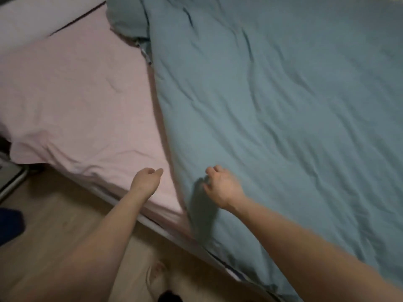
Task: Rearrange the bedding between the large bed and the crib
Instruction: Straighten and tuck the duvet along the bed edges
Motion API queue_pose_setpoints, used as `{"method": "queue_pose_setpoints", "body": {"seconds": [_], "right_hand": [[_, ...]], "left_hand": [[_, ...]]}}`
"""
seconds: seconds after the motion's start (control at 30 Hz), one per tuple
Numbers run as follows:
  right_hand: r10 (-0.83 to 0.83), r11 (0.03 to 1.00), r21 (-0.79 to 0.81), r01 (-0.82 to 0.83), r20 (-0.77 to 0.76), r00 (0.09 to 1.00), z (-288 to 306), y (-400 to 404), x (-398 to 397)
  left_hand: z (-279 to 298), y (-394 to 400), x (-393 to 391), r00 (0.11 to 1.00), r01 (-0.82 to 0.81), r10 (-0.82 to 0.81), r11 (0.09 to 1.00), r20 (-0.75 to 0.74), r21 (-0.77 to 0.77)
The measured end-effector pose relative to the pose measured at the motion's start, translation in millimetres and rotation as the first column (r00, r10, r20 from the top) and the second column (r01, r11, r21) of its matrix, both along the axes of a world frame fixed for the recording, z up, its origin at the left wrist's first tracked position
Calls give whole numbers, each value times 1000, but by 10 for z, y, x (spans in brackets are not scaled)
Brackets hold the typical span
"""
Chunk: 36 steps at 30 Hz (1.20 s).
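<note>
Blue duvet (283, 105) lies under the loosely curled, empty right hand (220, 186); left hand (146, 179) half-open over pink sheet (76, 94)

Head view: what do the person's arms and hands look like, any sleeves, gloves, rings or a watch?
Both forearms are bare as far as the frame shows, with no sleeve edge visible. The left hand and right hand are ungloved. No watch, bracelet or ring shows on either wrist or hand, though the picture is soft and slightly blurred, so a thin ring could be missed.
</note>
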State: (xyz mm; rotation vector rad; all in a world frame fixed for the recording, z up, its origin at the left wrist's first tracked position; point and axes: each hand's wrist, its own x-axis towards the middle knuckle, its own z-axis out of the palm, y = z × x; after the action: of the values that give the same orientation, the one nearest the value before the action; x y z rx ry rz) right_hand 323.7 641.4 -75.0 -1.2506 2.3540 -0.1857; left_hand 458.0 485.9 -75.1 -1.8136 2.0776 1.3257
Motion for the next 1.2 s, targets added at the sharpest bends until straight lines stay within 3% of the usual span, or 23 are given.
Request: {"method": "queue_pose_setpoints", "body": {"seconds": [0.1,0.23,0.4,0.47,0.53,0.63,0.8,0.93,1.0,1.07,1.2], "right_hand": [[122,991,-50,-128,-101,987,-149,-631,163],[431,897,4,-442,-227,873,-385,-1503,280],[469,883,234,-407,-486,738,-608,-2235,59],[388,920,268,-287,-512,766,-705,-2347,-123],[242,967,194,-165,-501,831,-753,-2369,-284],[144,988,103,-114,-358,923,-769,-2272,-550],[-27,1000,-18,22,-360,933,-632,-1649,-1315],[-124,992,-39,118,-292,948,-641,-1165,-2005],[-161,987,-67,148,-271,949,-706,-1117,-2177],[-195,980,-78,181,-262,945,-794,-1096,-2296],[-208,977,-95,190,-260,943,-902,-1083,-2361]], "left_hand": [[-164,-440,218,967,-199,228,955,-113,218],[-322,-910,386,921,-231,339,873,-192,430],[-539,-1346,111,908,-232,364,848,-206,476],[-578,-1391,-152,900,-217,372,834,-226,507],[-601,-1382,-422,896,-188,365,828,-254,528],[-630,-1302,-889,888,-171,372,811,-269,559],[-658,-1252,-1706,812,-266,491,791,-314,551],[-757,-1072,-2425,689,-338,664,649,-291,681],[-898,-993,-2624,720,-347,648,647,-250,679],[-1061,-885,-2810,799,-332,561,712,-216,619],[-1273,-795,-3035,832,-333,521,744,-190,579]]}}
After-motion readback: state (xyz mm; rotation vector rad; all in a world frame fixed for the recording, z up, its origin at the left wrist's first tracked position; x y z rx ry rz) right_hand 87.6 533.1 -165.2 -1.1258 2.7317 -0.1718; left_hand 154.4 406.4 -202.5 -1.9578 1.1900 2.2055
